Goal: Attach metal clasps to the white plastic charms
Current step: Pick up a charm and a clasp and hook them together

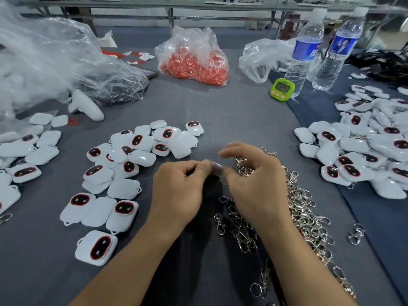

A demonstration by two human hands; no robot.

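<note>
Left hand [178,191] is curled, thumb and forefinger pinching a small pale piece [215,168]. It's too blurred to say what it is. Right hand [254,186] sits just beside it with the thumb at the same piece. Its other fingers are loosely bent and spread over the metal clasps [304,206]. Motion blur, so I can't tell if it grips anything. Both hands are mid-table over the grey cloth [231,115].

White charms [123,188] lie loose in a heap just left of the left hand. Some are face up showing dark red-rimmed ovals, some face down. A second heap [362,151] of charms lies far right, well apart from the hands. The clasps are piled under and right of the right hand, with a few strays near the wrist.

Behind: green timer [282,89], two water bottles [306,51], bag of red bits [194,60], big clear bag [44,62] at left.
</note>
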